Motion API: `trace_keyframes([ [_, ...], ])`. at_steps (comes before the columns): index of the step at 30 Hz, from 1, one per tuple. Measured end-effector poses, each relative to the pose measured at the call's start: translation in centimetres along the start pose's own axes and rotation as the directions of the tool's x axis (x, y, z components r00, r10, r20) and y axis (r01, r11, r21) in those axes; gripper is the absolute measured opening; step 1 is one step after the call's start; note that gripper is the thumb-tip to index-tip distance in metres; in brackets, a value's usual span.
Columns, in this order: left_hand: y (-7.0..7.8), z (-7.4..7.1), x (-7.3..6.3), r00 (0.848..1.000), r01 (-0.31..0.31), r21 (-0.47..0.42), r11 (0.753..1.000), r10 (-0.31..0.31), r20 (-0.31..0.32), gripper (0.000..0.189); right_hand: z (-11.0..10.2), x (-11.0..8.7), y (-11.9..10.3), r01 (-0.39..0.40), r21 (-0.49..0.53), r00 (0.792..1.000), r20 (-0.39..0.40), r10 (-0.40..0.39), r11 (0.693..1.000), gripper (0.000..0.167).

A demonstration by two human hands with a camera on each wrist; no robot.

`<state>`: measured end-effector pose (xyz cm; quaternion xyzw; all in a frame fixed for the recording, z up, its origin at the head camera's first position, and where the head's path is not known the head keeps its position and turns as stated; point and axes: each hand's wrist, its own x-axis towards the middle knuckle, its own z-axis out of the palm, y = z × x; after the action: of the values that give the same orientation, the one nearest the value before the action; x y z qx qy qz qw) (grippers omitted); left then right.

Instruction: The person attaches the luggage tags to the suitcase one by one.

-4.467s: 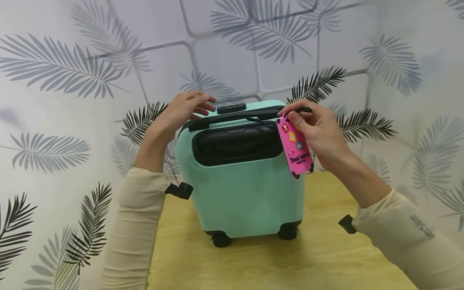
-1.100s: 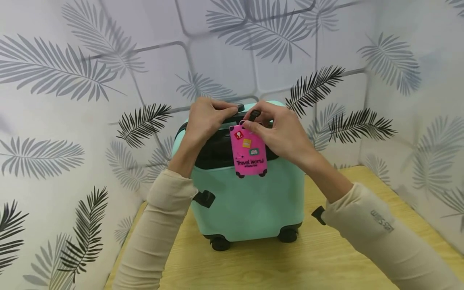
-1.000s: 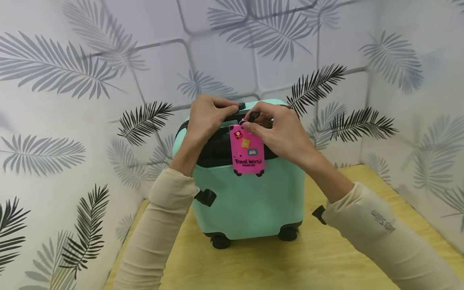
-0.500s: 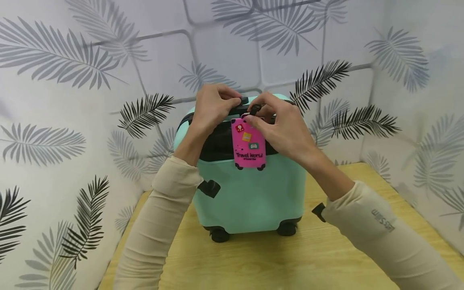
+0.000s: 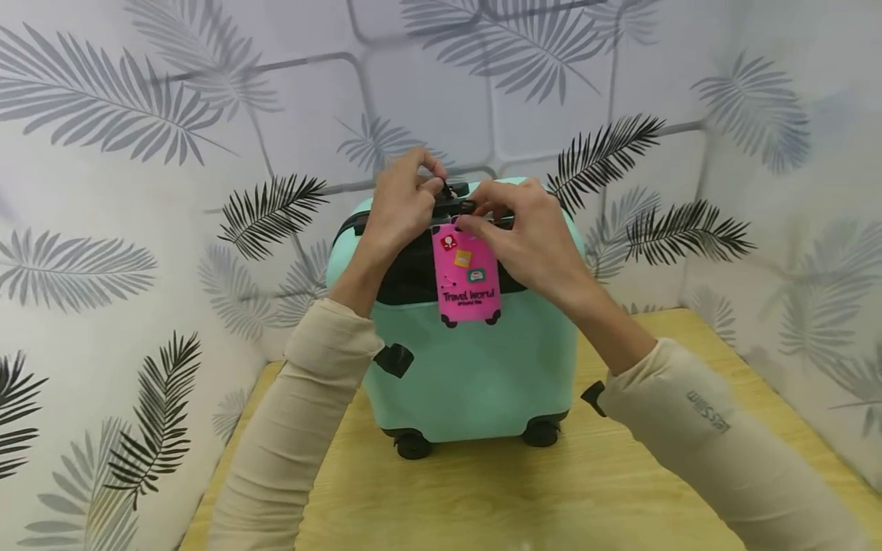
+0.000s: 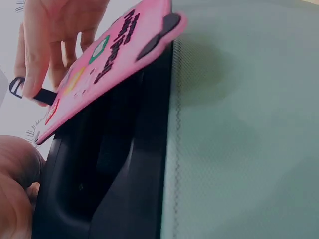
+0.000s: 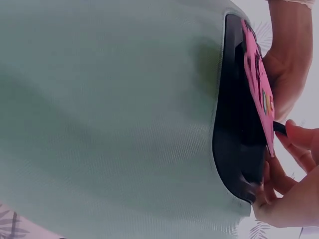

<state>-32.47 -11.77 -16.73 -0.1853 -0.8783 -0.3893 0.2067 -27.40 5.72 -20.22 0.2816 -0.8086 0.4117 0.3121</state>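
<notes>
A pink luggage tag [image 5: 467, 275] printed "Travel World" hangs at the carry handle of a mint-green suitcase [image 5: 475, 375], in front of its dark recess. My right hand [image 5: 534, 233] pinches the tag's top corner and black strap. Beside it, my left hand [image 5: 403, 203] has thumb and index finger together at a black strap end [image 5: 446, 189] above the handle. In the left wrist view the strap [image 6: 46, 95] shows as a loop by the right hand's finger [image 6: 37, 55]. The right wrist view has the tag [image 7: 259, 87] edge-on; the left fingertips are hidden there.
The suitcase stands upright on black wheels [image 5: 413, 445] on a yellow wood-grain table [image 5: 441, 505]. A combination lock [image 5: 458, 187] sits on its top. Close behind and at both sides are walls with a leaf pattern [image 5: 606, 153]. Black tabs [image 5: 395, 360] stick out from both sleeves.
Earlier the tag hung at the suitcase's right side and the left hand was loose; both hands have since met at mid-handle. In the last half second the left fingers rose slightly, showing the strap end.
</notes>
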Motion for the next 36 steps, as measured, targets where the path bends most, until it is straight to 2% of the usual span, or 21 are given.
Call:
trace_keyframes([
  [5, 0.0, 0.4, 0.1, 0.999, -0.032, 0.027, 0.999, 0.033, -0.004, 0.012, 0.5, 0.4, 0.5, 0.064, -0.028, 0.997, -0.043, -0.065, 0.998, 0.012],
  [13, 0.0, 0.0, -0.1, 1.000, -0.002, -0.044, 0.999, 0.002, 0.000, 0.009, 1.2, 0.4, 0.6, -0.012, -0.050, 0.999, -0.051, 0.009, 0.999, 0.010],
  [16, -0.1, -0.3, -0.1, 1.000, -0.020, -0.054, 0.998, 0.021, 0.022, 0.013, 1.4, 0.6, 0.5, -0.031, -0.040, 0.998, -0.062, 0.028, 0.999, 0.010],
  [22, -0.2, -1.0, 0.0, 0.994, -0.071, -0.078, 0.994, 0.077, 0.079, 0.033, 1.4, 0.9, 0.0, -0.043, -0.064, 0.996, -0.078, 0.038, 0.997, 0.012],
  [28, -0.4, -1.0, 0.2, 0.987, -0.152, -0.062, 0.986, 0.155, 0.051, 0.010, 1.6, 1.0, -0.2, -0.062, -0.059, 0.994, -0.095, 0.056, 0.996, 0.013],
  [36, -0.7, -1.2, 0.0, 0.982, -0.188, -0.109, 0.976, 0.188, -0.010, 0.009, 1.9, 1.5, 0.0, -0.070, -0.053, 0.990, -0.127, 0.063, 0.996, 0.012],
])
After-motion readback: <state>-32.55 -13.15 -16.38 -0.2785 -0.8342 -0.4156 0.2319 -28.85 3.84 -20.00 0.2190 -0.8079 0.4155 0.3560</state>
